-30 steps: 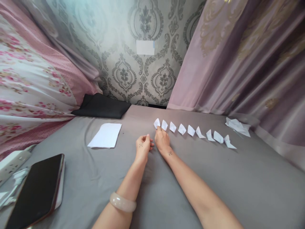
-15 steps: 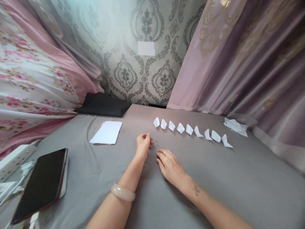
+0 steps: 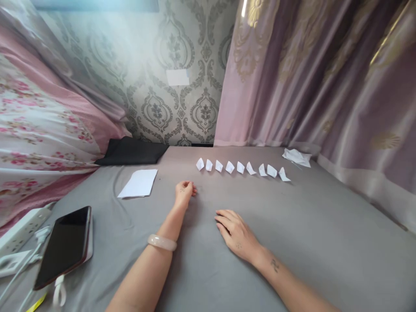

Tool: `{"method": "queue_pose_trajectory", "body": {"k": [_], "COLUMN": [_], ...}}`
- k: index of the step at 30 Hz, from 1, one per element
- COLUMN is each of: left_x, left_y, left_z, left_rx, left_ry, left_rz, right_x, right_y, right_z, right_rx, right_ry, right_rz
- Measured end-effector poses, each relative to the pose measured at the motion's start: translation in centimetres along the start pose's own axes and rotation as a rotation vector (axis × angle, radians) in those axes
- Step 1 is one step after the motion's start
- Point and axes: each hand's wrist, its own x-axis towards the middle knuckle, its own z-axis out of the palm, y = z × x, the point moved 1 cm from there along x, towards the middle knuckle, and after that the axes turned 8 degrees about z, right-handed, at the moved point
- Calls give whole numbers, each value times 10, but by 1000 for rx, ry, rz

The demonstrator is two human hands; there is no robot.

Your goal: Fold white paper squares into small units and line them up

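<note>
My left hand (image 3: pixel 184 193) rests on its side on the grey cloth, thumb against curled fingers, and nothing shows in it. A pale bangle (image 3: pixel 161 242) is on that wrist. Palm down, my right hand (image 3: pixel 236 233) lies on the cloth with its fingers stretched out, holding nothing. Beyond both hands runs a row of several small folded white paper pieces (image 3: pixel 229 167), standing apart from one another; neither hand touches them. Left of my left hand lies a stack of white paper sheets (image 3: pixel 139 183).
A phone (image 3: pixel 65 247) with a cable and a white power strip (image 3: pixel 24 229) lie at the left. Folded black fabric (image 3: pixel 134 151) sits at the back left. Crumpled white paper (image 3: pixel 297 157) is at the far right, near the curtain (image 3: pixel 276 86). Grey cloth (image 3: pixel 312 225) covers the surface.
The view has shifted, so the row and papers appear further left. My right hand sits farther from the left hand, with its fingers more spread. The left hand keeps its curled shape.
</note>
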Motion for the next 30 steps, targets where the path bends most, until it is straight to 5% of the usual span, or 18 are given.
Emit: {"method": "queue_pose_trajectory", "body": {"k": [11, 19, 25, 30], "left_x": [-1, -9, -8, -8], "left_y": [-4, 12, 18, 10], "left_z": [-2, -37, -82, -99], "left_rx": [137, 150, 165, 168], "left_ry": [-92, -264, -128, -17], "left_rz": [46, 82, 132, 174], "right_x": [-4, -5, -6, -7], "right_y": [3, 5, 4, 5], "right_z": [-2, 1, 0, 1], "right_rx": [59, 53, 63, 66], "right_ry": [-2, -20, -12, -8], "right_rz": [-18, -9, -3, -6]}}
